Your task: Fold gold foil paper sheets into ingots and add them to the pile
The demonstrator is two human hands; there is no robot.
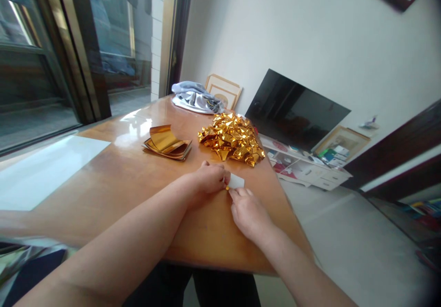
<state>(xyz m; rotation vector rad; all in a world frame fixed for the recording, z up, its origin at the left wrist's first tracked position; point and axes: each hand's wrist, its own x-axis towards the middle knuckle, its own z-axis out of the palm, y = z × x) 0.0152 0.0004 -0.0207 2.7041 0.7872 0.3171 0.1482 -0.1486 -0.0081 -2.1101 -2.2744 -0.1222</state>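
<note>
Firstly, at the left of the counter (120, 183), a pale flat sheet (55, 169) is noted. To its right lies a loose stack of gold sheets (167, 148), its top leaf curling up. Further right, at the far end, a bundle of grey and white cloth (195, 98) is recorded.

Next in line, the left hand (211, 178) is closed in a pinch, fingers bent over the left part of a small pale paper (237, 181). A gold bit (227, 188) shows at the near left corner; whether the two are one piece cannot be told. On the far side, apart from both hands, sits a heap of folded gold pieces (234, 139).

The paper is at the near right part of the counter, between the hands. The right hand (248, 209) has its fingertips pinched at the near edge. The step is judged to be a fold: pin the piece with the left, align edges before pressing, and crease with light, even pressure to avoid slipping or tearing. The visible portion's long axis runs left to right, free end pointing right; fingers hide the remainder.

Furthest right, beyond the counter, a dark screen (296, 109) and a low white cabinet (308, 173) are observed.
</note>
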